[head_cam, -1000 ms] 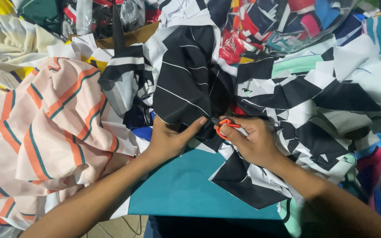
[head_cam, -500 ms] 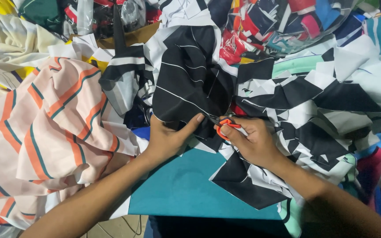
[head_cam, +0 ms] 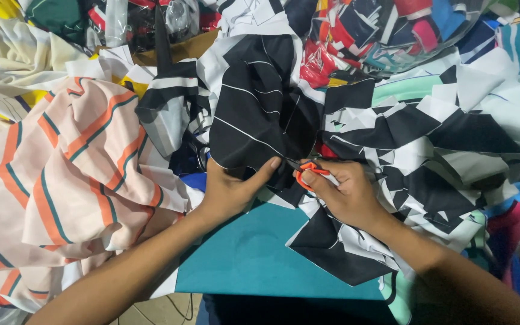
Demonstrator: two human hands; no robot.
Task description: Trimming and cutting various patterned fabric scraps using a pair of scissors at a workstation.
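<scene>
Far left: heap of peach striped cloth, bunched and pushed aside, well apart from the cutting. Next over, left hand, fingers closed on the lower edge of the black striped fabric, thumb stretched out along the hem toward the blades, seemingly to keep the cloth taut and flat at the cut. Just beside that thumb, small orange-handled scissors, tip buried in the fabric edge; blades mostly hidden, so open or closed impossible to tell. Right hand wrapped tight around those orange handles, knuckles up, wrist resting on black-and-white patterned cloth. Underneath both hands, a flat teal sheet, serving as a base. Beyond, to the right, more crumpled scraps piled up.
</scene>
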